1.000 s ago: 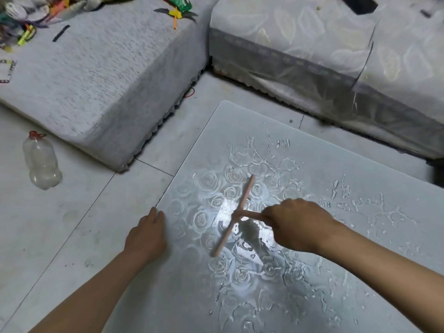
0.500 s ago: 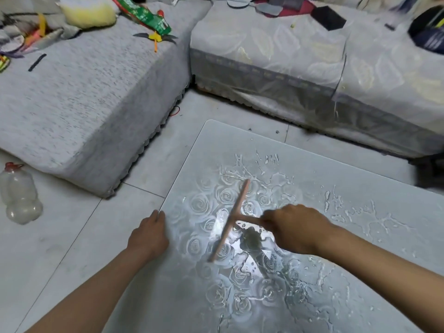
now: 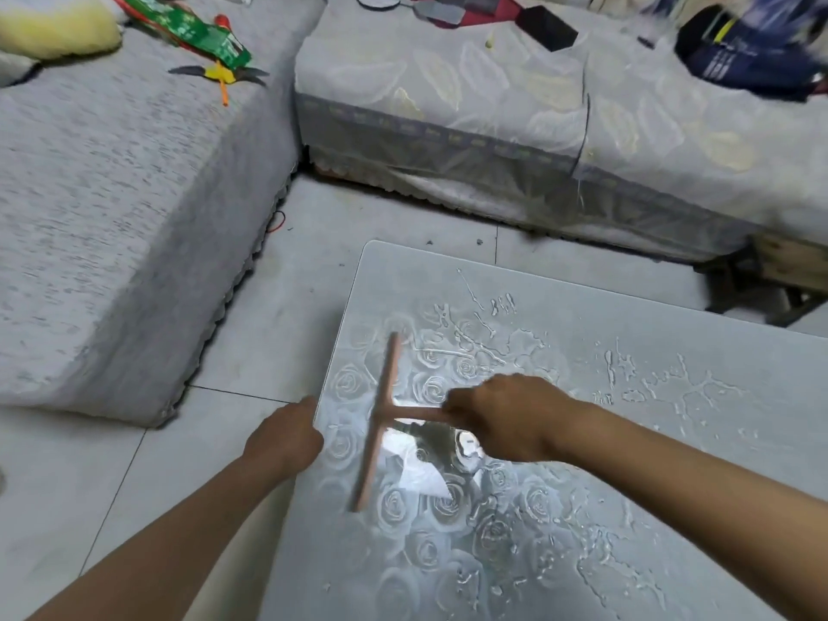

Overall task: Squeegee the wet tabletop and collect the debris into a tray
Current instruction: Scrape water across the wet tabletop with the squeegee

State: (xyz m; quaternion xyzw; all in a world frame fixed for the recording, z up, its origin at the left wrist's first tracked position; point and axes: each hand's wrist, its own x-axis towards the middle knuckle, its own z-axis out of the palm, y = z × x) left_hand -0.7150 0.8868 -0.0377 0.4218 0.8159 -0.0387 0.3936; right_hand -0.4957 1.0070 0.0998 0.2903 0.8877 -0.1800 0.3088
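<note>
R hand (image 3: pixel 506 416) grips the handle of the pinkish-tan T-shaped squeegee (image 3: pixel 381 423), fingers curled tight round the stem & pressed together, knuckles up. The blade lies on the grey rose-patterned glossy tabletop (image 3: pixel 582 316), near its L edge. It runs roughly front-to-back w/ the far end tilted slightly right; the handle points right, toward the wrist.

L hand (image 3: pixel 284 437) sits at the tabletop's L edge, just beside the blade but not touching it. Its fingers are held together against the rim. Blur, so can't tell if they hook under it.

Beaded streaks & puddles of water (image 3: pixel 672 387) spread across the tabletop right of the squeegee and in front of it, nearer the person. A bright reflection shows just under the handle.

The table stands on a pale tiled floor (image 3: pixel 269 329). L: grey fabric-covered couch block (image 3: pixel 112 217) w/ a green packet (image 3: pixel 197 33) & a yellow plush thing (image 3: pixel 53 29) on top. Behind: a couch under a pale leaf-print cover (image 3: pixel 493 105), with dark blue clothing (image 3: pixel 752 51) on it at far R.
</note>
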